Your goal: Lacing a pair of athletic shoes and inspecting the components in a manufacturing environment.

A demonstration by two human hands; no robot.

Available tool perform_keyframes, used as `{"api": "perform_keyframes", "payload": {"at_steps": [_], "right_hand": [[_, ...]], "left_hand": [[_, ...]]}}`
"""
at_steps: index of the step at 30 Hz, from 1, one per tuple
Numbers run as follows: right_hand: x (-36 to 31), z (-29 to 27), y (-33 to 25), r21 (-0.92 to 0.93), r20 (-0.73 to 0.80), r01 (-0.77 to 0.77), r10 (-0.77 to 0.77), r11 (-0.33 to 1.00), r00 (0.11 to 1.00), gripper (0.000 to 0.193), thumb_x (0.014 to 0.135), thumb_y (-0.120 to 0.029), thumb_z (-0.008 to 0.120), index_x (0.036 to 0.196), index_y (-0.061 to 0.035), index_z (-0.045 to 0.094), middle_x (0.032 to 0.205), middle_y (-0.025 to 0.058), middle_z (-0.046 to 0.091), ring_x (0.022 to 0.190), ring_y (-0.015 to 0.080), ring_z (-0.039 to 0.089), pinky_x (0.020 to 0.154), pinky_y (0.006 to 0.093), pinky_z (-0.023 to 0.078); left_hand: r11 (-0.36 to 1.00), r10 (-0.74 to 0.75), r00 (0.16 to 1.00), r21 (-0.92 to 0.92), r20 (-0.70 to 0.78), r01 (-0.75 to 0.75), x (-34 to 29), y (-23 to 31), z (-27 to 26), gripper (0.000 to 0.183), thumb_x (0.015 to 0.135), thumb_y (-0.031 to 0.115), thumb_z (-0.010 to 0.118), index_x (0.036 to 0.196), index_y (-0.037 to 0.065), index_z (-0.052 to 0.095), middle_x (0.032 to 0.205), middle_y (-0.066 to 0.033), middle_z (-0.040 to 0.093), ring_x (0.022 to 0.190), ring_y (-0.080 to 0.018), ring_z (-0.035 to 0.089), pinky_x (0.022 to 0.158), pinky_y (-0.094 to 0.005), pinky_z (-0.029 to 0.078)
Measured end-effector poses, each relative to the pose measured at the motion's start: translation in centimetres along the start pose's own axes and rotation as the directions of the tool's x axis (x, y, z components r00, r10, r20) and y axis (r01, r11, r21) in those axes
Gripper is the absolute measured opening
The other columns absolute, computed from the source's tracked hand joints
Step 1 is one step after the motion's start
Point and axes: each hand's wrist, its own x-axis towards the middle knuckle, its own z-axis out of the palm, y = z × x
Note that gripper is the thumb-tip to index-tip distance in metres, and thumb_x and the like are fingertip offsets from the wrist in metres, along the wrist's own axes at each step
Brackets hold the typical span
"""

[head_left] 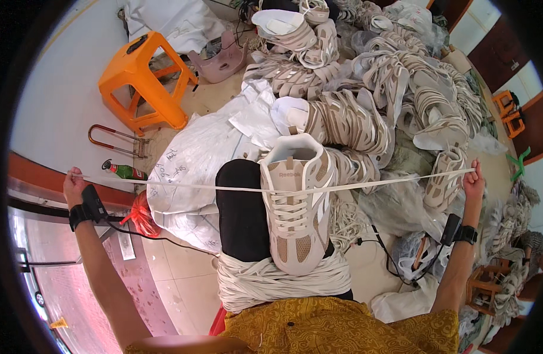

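A beige and white sneaker [297,218] rests on my lap, its toe pointing toward me. A cream shoelace [366,184] runs through its eyelets, and both long ends are stretched out sideways. My left hand [75,187] is closed on one end at the far left. Out to the right, my right hand [473,183] pinches the other end, raised slightly higher. Both arms are spread wide, with the lace nearly straight across the shoe's top. Over my thighs, below the toe, lies a thick bundle of cream laces [283,280].
Stacked shoe uppers [348,124] and more piles fill the floor ahead and right. An orange stool [144,82] stands at the far left, near a white woven sack [188,165]. A green bottle [126,171] and a red plastic bag [142,215] lie beside my left hand.
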Motion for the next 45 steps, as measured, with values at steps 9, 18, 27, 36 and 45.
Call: {"api": "perform_keyframes", "payload": {"at_steps": [9, 18, 27, 36, 45], "right_hand": [[-2.4, 11.8, 9.9, -0.646, 0.008, 0.049, -0.058, 0.762, 0.998, 0.029, 0.081, -0.005, 0.052, 0.108, 0.0045, 0.050, 0.093, 0.0114, 0.059, 0.072, 0.0156, 0.059, 0.060, 0.0217, 0.045], [-11.5, 33.9, 26.5, -0.878, 0.365, 0.072, 0.564, 0.473, 0.741, 0.010, 0.074, -0.012, 0.059, 0.080, -0.0046, 0.060, 0.065, 0.0011, 0.059, 0.051, 0.0107, 0.057, 0.043, 0.0233, 0.042], [-13.2, 34.2, 31.3, -0.518, 0.822, 0.853, 0.314, 0.063, 0.476, 0.012, 0.069, -0.015, 0.061, 0.067, -0.0077, 0.052, 0.061, 0.0050, 0.053, 0.057, 0.0211, 0.057, 0.046, 0.0324, 0.045], [-13.2, 33.3, 31.3, -0.559, 0.816, 0.816, 0.275, 0.146, 0.509, 0.012, 0.067, -0.014, 0.063, 0.066, -0.0073, 0.052, 0.061, 0.0047, 0.052, 0.057, 0.0220, 0.056, 0.047, 0.0330, 0.045], [-11.4, 31.5, 26.1, -0.901, 0.271, 0.002, 0.558, 0.435, 0.784, 0.009, 0.071, -0.005, 0.063, 0.072, 0.0032, 0.062, 0.059, -0.0019, 0.053, 0.055, 0.0024, 0.045, 0.046, 0.0185, 0.033]], "left_hand": [[0.970, -0.010, 0.983, -0.238, 0.181, 0.054, -11.1, 20.1, 21.2, 0.028, 0.089, 0.023, 0.040, 0.092, -0.001, 0.055, 0.077, -0.0056, 0.056, 0.066, -0.0124, 0.057, 0.058, -0.0224, 0.046], [0.968, 0.000, 0.828, -0.208, 0.561, 0.142, -24.1, 33.6, 33.5, 0.008, 0.079, 0.003, 0.055, 0.083, 0.002, 0.061, 0.065, -0.0028, 0.058, 0.058, -0.0073, 0.053, 0.055, -0.0200, 0.043], [0.985, 0.119, 0.865, -0.170, 0.487, -0.040, -25.3, 33.5, 34.2, 0.009, 0.072, -0.002, 0.057, 0.081, 0.001, 0.056, 0.068, -0.0112, 0.057, 0.057, -0.0201, 0.056, 0.054, -0.0275, 0.044], [0.706, 0.569, 0.590, 0.028, 0.573, -0.707, -25.2, 34.6, 34.4, 0.019, 0.064, 0.000, 0.055, 0.082, 0.002, 0.049, 0.071, -0.0092, 0.048, 0.065, -0.0241, 0.051, 0.054, -0.0342, 0.044], [0.492, 0.500, 0.448, 0.182, 0.741, -0.851, -24.6, 35.8, 34.2, 0.015, 0.064, 0.007, 0.055, 0.077, 0.002, 0.049, 0.068, -0.0090, 0.051, 0.064, -0.0238, 0.053, 0.054, -0.0351, 0.045]]}}
